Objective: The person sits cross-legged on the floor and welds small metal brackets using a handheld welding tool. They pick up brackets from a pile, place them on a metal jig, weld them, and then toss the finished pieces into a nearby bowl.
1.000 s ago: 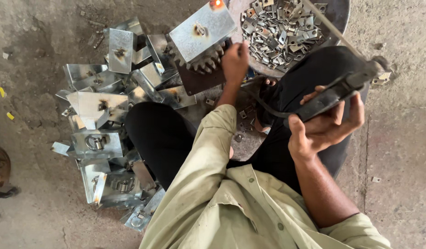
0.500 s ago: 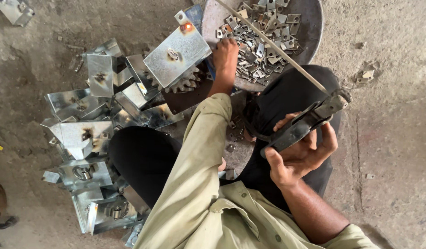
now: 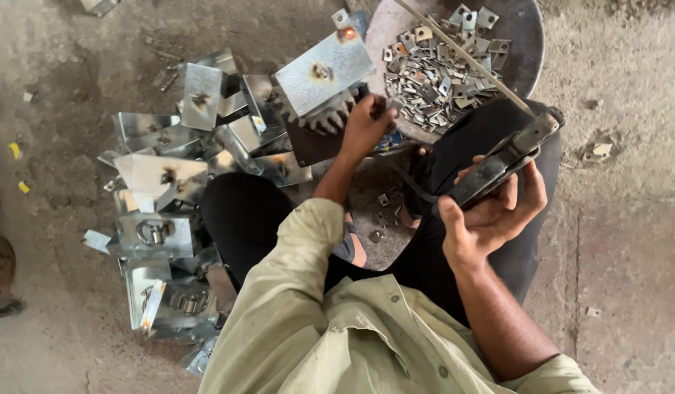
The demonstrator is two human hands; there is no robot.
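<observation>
Right hand (image 3: 491, 211) is clamped on the welding holder (image 3: 498, 164) — its rod (image 3: 461, 55) crosses the pan (image 3: 523, 44); left hand (image 3: 366, 128) reaches beside it, grip unclear.

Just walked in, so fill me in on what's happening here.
A person sits on a concrete floor doing welding work. The right hand grips a dark electrode holder with a thin welding rod slanting up over a round pan of small metal pieces. The left hand reaches to the edge of a square steel plate, which shows a glowing orange spot at its far corner. More plates and brackets lie heaped on the person's left.
</observation>
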